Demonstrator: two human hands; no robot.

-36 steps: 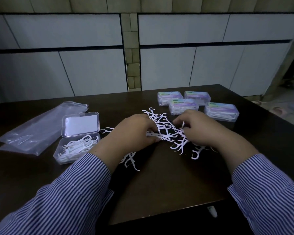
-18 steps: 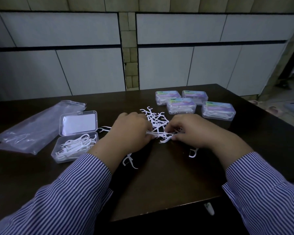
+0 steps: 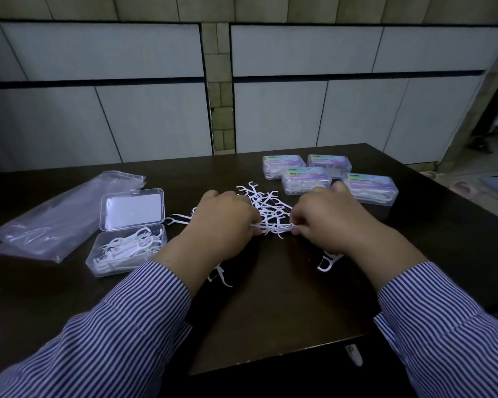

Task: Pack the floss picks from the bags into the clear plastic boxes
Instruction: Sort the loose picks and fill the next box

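A loose pile of white floss picks (image 3: 266, 205) lies mid-table. My left hand (image 3: 223, 222) and my right hand (image 3: 328, 219) pinch the two ends of a small bundle of floss picks (image 3: 273, 227) held between them, just in front of the pile. An open clear plastic box (image 3: 127, 251) stands at the left, partly filled with picks, its lid tilted up behind it. Single picks lie by my left wrist (image 3: 220, 278) and under my right wrist (image 3: 327, 262).
Several closed, labelled boxes (image 3: 305, 182) of picks stand at the back right. Clear plastic bags (image 3: 55, 222) lie flat at the far left. The dark table's front edge (image 3: 270, 360) is close to me, with a small white object (image 3: 355, 354) below it.
My hands have drawn closer together and gathered scattered picks into a tight bundle between them. The spread of loose picks in front of the pile has shrunk.
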